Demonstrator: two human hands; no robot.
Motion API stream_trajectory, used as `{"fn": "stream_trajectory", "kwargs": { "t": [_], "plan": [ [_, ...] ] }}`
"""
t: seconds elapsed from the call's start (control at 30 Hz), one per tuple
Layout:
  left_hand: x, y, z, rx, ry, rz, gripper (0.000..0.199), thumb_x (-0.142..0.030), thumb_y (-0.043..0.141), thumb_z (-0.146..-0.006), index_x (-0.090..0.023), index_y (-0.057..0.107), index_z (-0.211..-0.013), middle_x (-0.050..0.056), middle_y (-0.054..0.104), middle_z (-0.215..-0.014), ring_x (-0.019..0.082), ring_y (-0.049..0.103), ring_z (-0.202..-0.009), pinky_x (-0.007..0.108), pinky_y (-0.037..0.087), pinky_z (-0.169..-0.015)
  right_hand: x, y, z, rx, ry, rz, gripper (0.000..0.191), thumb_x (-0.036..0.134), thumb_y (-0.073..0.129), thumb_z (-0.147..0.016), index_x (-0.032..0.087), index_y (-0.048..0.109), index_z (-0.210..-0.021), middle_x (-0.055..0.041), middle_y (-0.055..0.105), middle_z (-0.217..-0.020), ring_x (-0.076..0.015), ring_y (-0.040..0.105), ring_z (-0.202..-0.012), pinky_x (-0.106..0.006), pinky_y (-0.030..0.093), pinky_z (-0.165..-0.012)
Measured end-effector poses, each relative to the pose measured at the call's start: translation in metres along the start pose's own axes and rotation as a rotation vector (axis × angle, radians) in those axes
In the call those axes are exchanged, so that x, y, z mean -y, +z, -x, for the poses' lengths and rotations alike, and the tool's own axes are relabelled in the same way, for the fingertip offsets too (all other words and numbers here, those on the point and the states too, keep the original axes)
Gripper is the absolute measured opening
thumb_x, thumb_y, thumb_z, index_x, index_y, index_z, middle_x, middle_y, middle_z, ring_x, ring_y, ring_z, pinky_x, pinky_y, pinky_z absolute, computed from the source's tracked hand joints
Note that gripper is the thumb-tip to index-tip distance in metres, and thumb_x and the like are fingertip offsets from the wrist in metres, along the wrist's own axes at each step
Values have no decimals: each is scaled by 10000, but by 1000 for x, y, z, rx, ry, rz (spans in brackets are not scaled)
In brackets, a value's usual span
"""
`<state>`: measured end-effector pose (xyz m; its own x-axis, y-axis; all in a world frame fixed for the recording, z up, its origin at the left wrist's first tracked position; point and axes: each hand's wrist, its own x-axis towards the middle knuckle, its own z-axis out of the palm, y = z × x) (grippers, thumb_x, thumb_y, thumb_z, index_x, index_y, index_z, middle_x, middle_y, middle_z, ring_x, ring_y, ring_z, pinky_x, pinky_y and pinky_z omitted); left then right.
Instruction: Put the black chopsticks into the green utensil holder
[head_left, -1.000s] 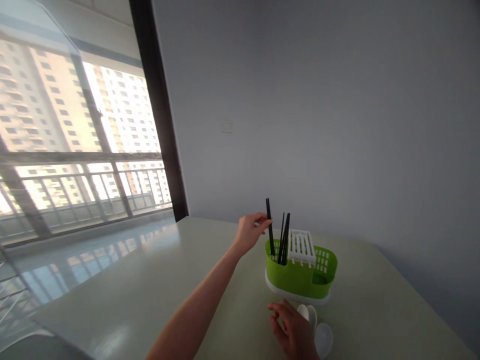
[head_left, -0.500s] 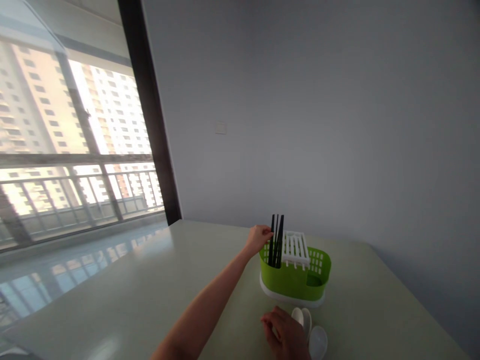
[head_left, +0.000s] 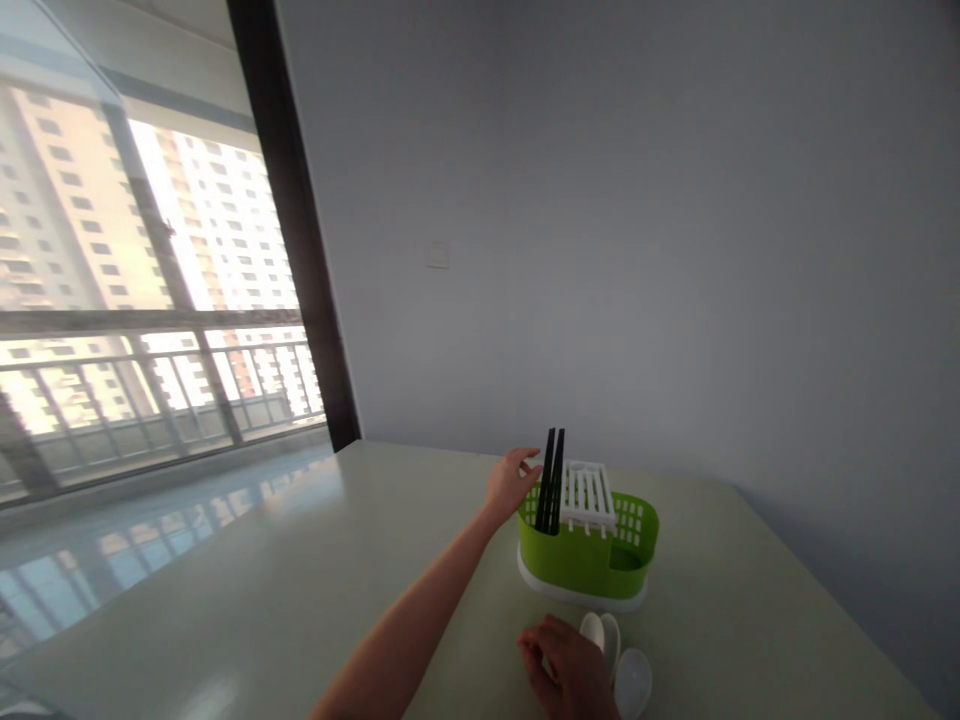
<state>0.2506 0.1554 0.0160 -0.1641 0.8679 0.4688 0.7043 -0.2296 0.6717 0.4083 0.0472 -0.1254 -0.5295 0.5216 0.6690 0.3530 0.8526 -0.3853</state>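
Observation:
Black chopsticks (head_left: 551,482) stand in the left end of a green basket (head_left: 566,562) with a white base. My left hand (head_left: 513,476) is at the basket's left rim, just beside the chopsticks, its fingers apart and holding nothing. A white slatted rack (head_left: 589,492) lies across the middle of the basket. In front of the basket, my right hand (head_left: 566,660) rests low near the table, fingers curled; whether anything is inside them is hidden. White spoons (head_left: 634,682) lie right beside it, partly covered by the hand.
The basket stands on a pale glossy table (head_left: 300,580). Behind it rises a grey wall (head_left: 600,250) with a switch plate (head_left: 437,255). A large window (head_left: 217,370) with a railing outside is at the left.
My left hand has let go of the chopsticks and drawn slightly left, its fingers opening. The chopsticks now lean closer together. My right hand has hardly moved.

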Motion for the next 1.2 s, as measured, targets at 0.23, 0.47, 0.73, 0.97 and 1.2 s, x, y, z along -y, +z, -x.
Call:
{"fn": "stream_trajectory", "kwargs": {
  "t": [0.23, 0.47, 0.73, 0.97, 1.2],
  "plan": [
    [19, 9, 87, -222, -85, 180, 248, -334, 440, -835, -158, 611, -873, 10, 648, -766, 92, 528, -627, 177, 401, -545, 13, 0, 2, 34, -135, 105, 336, 296, 415, -892, 209, 443, -568, 22, 517, -535, -106, 487, -506, -253, 272, -495],
    [36, 58, 146, 379, -146, 59, 254, -347, 532, -758, -177, 695, -850, 37, 684, -734, 135, 574, -620, 246, 421, -581, 20, -2, 4, -71, -217, 67, 324, 229, 397, -887, 200, 432, -566, 21, 495, -530, -98, 468, -504, -254, 260, -507],
    [41, 96, 139, 550, -191, -8, 248, -324, 646, -650, -194, 720, -848, 80, 703, -754, 214, 627, -682, 315, 451, -596, 12, -3, 1, -158, -207, 133, 298, 181, 441, -864, 195, 416, -567, 24, 480, -527, -93, 467, -512, -247, 269, -526],
    [37, 86, 134, 480, -163, -57, 156, -235, 560, -687, -172, 699, -719, 43, 674, -657, 157, 591, -611, 241, 395, -524, 8, -2, 4, -93, -155, 116, 296, 201, 445, -880, 196, 416, -585, 19, 483, -548, -100, 471, -526, -248, 274, -529],
    [20, 22, 136, 171, -55, -144, 155, -259, 489, -791, -197, 630, -781, -12, 639, -699, 101, 553, -622, 195, 396, -582, 8, -6, 6, -115, 175, -119, 256, 321, 457, -900, 211, 435, -670, 47, 455, -560, -101, 452, -500, -227, 290, -500]
  ]
}}
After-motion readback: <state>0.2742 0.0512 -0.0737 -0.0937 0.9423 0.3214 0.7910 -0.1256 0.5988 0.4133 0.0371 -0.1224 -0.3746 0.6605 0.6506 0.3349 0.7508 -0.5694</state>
